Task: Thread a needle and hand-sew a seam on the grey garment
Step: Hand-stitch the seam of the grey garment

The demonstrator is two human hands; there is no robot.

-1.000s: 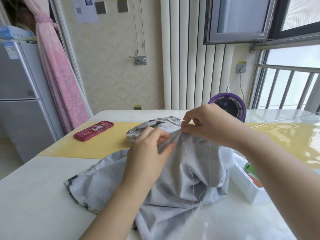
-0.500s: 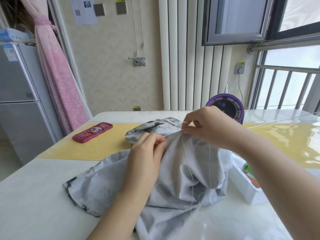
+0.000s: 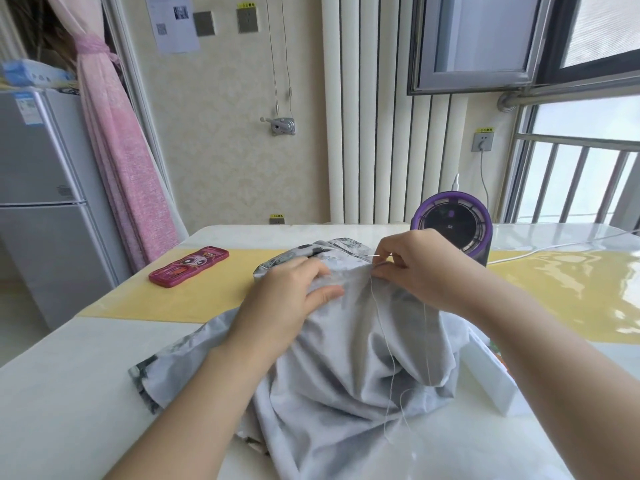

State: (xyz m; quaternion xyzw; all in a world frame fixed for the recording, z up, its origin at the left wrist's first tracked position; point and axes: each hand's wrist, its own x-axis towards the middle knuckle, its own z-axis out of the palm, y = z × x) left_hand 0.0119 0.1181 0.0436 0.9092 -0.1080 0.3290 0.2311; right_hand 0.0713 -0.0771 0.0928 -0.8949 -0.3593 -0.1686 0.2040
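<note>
The right hand (image 3: 419,268) pinches the needle (image 3: 373,255) in its fingers (thread (image 3: 384,336) trailing down); left hand (image 3: 287,299) fingers clamp the grey garment (image 3: 346,375).

Bare left grip (image 3: 287,299) and right grip (image 3: 422,268), forearms (image 3: 194,403) uncovered.
</note>
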